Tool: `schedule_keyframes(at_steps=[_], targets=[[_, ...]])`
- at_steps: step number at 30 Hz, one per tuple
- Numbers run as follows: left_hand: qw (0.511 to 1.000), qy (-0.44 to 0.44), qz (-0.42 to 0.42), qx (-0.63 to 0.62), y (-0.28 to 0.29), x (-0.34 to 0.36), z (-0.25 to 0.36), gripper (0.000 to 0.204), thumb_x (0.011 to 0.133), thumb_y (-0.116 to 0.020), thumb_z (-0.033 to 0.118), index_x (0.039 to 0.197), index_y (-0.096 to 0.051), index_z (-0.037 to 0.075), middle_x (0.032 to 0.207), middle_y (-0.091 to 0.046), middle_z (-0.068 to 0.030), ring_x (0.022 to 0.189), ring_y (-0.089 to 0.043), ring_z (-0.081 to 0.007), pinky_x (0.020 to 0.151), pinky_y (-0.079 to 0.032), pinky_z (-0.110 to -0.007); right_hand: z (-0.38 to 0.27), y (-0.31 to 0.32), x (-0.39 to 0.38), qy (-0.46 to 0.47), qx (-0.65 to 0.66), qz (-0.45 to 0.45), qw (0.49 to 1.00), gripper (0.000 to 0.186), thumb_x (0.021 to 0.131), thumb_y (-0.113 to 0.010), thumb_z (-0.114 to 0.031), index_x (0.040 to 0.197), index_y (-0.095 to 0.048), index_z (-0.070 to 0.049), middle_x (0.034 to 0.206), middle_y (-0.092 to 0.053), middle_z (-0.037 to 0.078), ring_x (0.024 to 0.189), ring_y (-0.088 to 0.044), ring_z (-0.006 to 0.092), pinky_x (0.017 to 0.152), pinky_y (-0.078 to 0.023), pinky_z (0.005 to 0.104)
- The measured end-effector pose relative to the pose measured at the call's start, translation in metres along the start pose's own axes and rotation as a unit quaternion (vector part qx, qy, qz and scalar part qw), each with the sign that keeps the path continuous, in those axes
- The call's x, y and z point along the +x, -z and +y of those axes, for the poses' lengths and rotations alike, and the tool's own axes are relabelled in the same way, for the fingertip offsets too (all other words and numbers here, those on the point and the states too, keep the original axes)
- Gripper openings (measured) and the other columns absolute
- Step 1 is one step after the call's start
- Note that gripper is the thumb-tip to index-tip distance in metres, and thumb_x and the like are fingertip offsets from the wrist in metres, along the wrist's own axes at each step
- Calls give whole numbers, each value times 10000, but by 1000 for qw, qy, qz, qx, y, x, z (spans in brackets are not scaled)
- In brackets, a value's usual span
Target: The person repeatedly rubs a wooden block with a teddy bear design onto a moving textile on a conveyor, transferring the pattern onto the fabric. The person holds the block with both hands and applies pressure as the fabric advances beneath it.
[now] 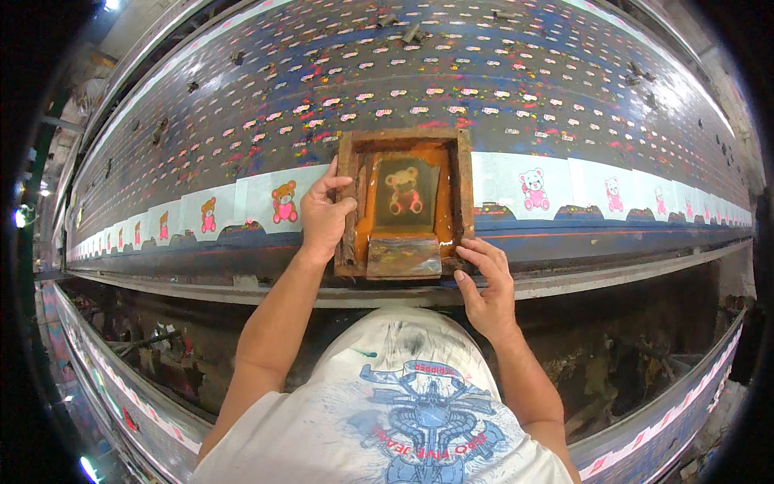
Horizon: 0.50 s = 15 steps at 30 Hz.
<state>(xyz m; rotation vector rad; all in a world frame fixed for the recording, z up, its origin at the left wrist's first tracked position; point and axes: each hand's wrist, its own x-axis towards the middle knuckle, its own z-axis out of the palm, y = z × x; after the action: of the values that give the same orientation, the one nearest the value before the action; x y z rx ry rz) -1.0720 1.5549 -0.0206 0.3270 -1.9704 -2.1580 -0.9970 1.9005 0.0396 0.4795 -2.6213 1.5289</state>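
Observation:
A wooden screen-printing frame (405, 135) lies on the long dark table in front of me. Through its mesh (425, 179) a bear figure shows, and orange-brown ink (447, 229) rings the inside. A stained wooden squeegee (404, 256) rests across the frame's near end. My left hand (326, 216) is closed round the left rail, with the fingers bent over its top. At the near right corner, my right hand (490, 292) has its thumb and fingers against the wood. Beneath the frame, the print sheet is mostly hidden.
Left of the frame runs a row of pale sheets with brown bears (284, 202). On the right, sheets carry white bears with pink parts (533, 190). Small printed pieces (419, 110) cover the table's far part. Dark clips (413, 33) lie there. The table's rail (548, 289) borders my side.

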Motion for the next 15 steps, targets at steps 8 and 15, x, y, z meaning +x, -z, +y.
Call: schedule_keyframes(at_steps=[8,15], targets=[[1000,11,-4,-19,-1,2,-9,374,865,-692,-222,1152,-775,1,1878,-412,-265,1718,-466,-314,1356,-431,-416,-22,-11,17,134,-86,-82,984,496,902,-923,-69,1379,-790,-58,1492,-720,192,1453,-654,469,1191,-555,566],[1000,1,-7,-28,-1,2,-14,305,871,-702,-198,1090,-775,1,1871,-419,-281,1726,-453,-322,1349,-420,-407,-36,-31,41,198,-222,-182,937,521,875,-872,-97,1388,-791,-62,1486,-711,167,1389,-676,389,1133,-557,540]])
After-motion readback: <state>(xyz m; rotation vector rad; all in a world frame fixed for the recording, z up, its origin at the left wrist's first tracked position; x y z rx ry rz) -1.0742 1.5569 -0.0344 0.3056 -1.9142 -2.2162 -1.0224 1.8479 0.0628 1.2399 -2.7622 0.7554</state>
